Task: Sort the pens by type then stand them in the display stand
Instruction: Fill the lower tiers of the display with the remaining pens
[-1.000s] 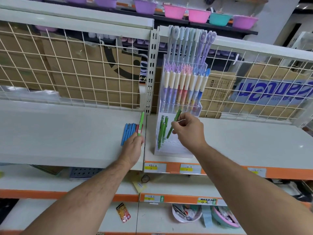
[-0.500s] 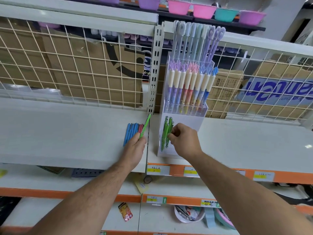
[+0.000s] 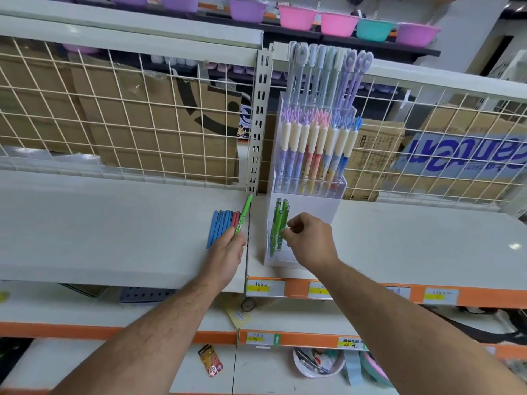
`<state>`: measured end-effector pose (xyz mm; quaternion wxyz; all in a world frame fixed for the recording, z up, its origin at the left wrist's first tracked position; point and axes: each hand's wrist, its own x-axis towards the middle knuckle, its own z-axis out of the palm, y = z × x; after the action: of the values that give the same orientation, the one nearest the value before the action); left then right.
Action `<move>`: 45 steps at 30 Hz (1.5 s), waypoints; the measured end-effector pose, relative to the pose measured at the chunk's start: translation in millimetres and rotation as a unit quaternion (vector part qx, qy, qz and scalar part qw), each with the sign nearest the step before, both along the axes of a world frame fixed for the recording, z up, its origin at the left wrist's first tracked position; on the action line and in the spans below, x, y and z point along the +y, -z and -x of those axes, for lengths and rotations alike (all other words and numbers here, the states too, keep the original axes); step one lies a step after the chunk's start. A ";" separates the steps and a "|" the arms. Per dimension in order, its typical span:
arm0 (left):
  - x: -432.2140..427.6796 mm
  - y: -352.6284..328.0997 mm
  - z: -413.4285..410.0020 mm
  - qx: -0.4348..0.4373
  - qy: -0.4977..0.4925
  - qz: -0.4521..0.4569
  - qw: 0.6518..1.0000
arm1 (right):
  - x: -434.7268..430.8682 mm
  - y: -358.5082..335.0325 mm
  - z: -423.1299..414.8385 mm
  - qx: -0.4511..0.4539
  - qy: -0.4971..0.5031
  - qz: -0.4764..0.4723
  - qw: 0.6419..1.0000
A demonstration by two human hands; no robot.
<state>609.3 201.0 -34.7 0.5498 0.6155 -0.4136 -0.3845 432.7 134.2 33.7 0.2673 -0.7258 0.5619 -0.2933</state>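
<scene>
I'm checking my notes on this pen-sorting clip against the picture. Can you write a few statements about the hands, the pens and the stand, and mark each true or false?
1. The left hand holds a green pen. True.
2. The blue pens stand in the display stand. False: they lie flat on the shelf, left of the stand.
3. The right hand is at the green pens in the stand's lowest tier. True.
4. The stand's lowest tier is full of pens. False: only a few green pens stand at its left side.
5. Red pens lie beside the blue ones. True.
</scene>
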 end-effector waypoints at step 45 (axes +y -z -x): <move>10.9 18.3 -22.4 -0.475 0.045 -0.054 0.877 | -0.3 -10.8 8.7 -0.063 -0.039 0.053 0.996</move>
<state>631.7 212.0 -53.0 0.2347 0.7339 -0.6308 -0.0918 424.0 133.9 44.5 0.2746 -0.7405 0.4988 -0.3571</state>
